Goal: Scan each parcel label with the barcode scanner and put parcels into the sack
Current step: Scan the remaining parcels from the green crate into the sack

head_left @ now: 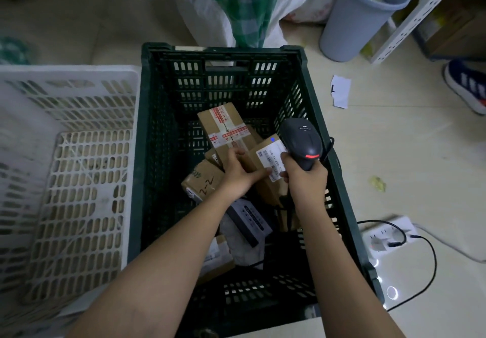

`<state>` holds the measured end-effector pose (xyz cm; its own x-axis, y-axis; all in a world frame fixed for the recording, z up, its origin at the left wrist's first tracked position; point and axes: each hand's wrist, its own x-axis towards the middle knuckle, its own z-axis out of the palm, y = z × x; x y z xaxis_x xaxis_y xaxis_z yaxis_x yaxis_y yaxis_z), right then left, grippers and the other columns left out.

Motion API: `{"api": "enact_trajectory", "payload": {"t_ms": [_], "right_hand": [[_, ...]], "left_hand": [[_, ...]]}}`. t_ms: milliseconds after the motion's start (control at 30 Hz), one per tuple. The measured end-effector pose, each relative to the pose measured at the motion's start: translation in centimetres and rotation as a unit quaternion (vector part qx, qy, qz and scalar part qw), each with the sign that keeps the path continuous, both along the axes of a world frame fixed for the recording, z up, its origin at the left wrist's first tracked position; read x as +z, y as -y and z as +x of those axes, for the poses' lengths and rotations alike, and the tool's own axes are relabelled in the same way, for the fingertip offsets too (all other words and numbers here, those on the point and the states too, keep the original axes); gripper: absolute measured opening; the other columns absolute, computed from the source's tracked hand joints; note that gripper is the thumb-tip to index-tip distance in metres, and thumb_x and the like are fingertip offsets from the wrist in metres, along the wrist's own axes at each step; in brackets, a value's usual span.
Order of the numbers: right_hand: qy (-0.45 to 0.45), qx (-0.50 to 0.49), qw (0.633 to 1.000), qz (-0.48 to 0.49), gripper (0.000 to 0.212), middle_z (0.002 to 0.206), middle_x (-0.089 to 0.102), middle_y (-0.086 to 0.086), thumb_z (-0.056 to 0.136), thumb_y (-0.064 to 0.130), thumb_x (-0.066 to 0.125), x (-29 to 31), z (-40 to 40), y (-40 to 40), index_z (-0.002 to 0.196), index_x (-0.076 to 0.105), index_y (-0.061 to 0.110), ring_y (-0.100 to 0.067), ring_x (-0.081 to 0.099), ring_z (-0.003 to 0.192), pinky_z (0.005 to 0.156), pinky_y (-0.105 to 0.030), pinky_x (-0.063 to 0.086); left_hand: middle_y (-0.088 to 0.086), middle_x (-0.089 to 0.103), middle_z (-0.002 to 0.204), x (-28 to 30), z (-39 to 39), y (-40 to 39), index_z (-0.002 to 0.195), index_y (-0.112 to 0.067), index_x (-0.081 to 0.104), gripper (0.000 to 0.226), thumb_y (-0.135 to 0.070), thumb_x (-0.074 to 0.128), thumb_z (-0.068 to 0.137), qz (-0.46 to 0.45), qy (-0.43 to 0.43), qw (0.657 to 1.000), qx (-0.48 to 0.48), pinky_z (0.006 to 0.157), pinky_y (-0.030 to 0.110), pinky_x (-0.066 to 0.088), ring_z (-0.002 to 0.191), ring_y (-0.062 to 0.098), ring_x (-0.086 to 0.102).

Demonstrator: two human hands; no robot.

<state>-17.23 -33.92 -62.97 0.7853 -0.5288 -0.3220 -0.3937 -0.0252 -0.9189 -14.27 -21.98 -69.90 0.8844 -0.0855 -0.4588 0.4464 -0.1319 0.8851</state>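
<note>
Inside the dark green crate (pixel 157 153), my left hand (pixel 238 171) grips a brown cardboard parcel (pixel 265 187) that carries a white label (pixel 272 160) on top. My right hand (pixel 302 177) holds the black barcode scanner (pixel 302 140) by its handle, its head just above the label's right end. A blue dot of light shows on the parcel near the label. Several other parcels lie in the crate: a taped box (pixel 223 124), a box marked "2-2" (pixel 202 182) and a grey packet (pixel 249 222). The white and green woven sack (pixel 228 3) stands behind the crate.
A white plastic crate (pixel 65 179) sits to the left. A grey bin (pixel 360 13) and a white metal rack (pixel 420 13) stand at the back right. A shoe (pixel 465 85), a paper scrap (pixel 341 90) and a power strip (pixel 386 235) with cables lie on the floor at right.
</note>
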Motion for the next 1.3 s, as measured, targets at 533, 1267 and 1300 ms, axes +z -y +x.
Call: {"api": "enact_trajectory", "payload": {"t_ms": [533,1267,1300], "right_hand": [[0.089,0.106,0.989,0.056,0.013,0.081,0.071,0.004,0.075,0.021,0.08,10.5,0.7,-9.6,0.076,0.067,0.023,-0.019,0.068,0.085,0.083,-0.042,0.054],[0.051,0.337,0.938,0.068,0.025,0.087,0.073,-0.003,0.066,0.035,0.082,14.0,-7.4,-23.1,0.083,0.068,0.023,-0.023,0.07,0.087,0.087,-0.051,0.055],[0.056,0.365,0.928,0.047,0.029,0.085,0.074,-0.003,0.065,0.039,0.081,14.1,-7.3,-23.0,0.085,0.068,0.022,-0.022,0.07,0.084,0.084,-0.05,0.056]], "left_hand": [[-0.003,0.048,0.132,19.3,-2.0,-16.5,0.116,-0.042,0.039,0.064,-0.032,0.083,0.07,0.076,0.162,0.983,0.045,0.098,0.039,0.047,0.12,0.019,0.05],[-0.003,0.053,0.127,22.2,-16.6,-28.4,0.137,-0.039,0.032,0.071,-0.028,0.073,0.081,-0.028,0.082,0.97,0.228,0.084,0.039,0.055,0.107,0.023,0.062],[-0.003,0.05,0.126,21.9,-16.7,-29.0,0.132,-0.034,0.034,0.077,-0.035,0.08,0.071,-0.015,0.086,0.964,0.251,0.088,0.042,0.055,0.108,0.024,0.062]]}}
